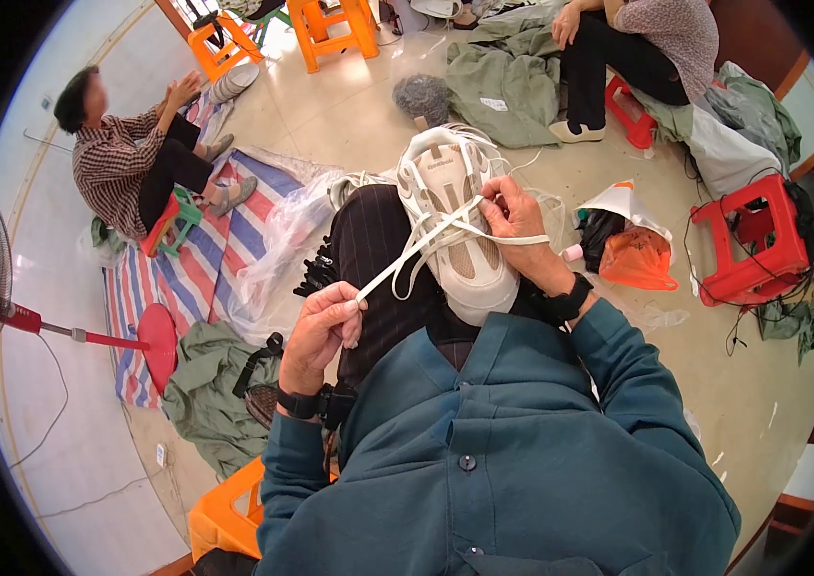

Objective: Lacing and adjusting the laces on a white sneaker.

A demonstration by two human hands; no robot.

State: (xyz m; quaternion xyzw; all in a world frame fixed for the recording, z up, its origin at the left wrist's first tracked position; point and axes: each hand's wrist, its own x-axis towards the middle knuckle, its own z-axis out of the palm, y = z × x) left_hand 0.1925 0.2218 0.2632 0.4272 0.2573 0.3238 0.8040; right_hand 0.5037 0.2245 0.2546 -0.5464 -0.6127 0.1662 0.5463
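Note:
A beige and white sneaker [472,277] rests on my lap, its toe toward me and its tongue at the far end. Flat cream shoelaces [395,270] cross over its front. My left hand [328,324], out to the left of the shoe, pinches one lace and draws it into a straight line. Over the right side of the sneaker, my right hand [519,219] has thumb and fingers closed on the lace where the strands cross. Part of the lacing is hidden under that hand.
Left of me stand a red fan [157,344] and a striped sheet [198,278] where a person [119,158] sits. Another person [637,48] sits at the far right. A red stool [748,240] with cables and an orange bag [639,257] lie to my right.

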